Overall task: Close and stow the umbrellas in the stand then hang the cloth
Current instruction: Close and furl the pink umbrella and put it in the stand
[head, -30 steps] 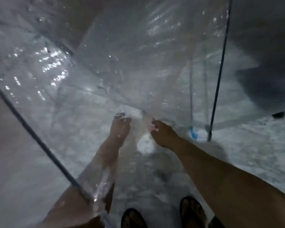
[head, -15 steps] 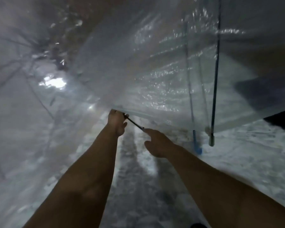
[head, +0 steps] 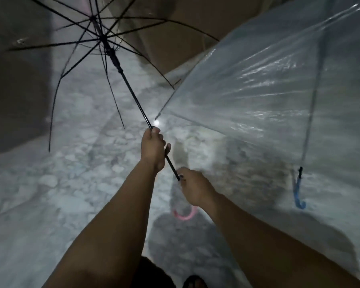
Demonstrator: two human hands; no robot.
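Head view showed the left hand (head: 153,148) wrapped round the black shaft (head: 131,91) of the open clear umbrella (head: 96,40), while the right hand (head: 192,187) gripped its lower end above the pink handle (head: 184,215). Closing it there, its ribs might have snagged the second open umbrella (head: 268,90) just beside it. No stand showed.
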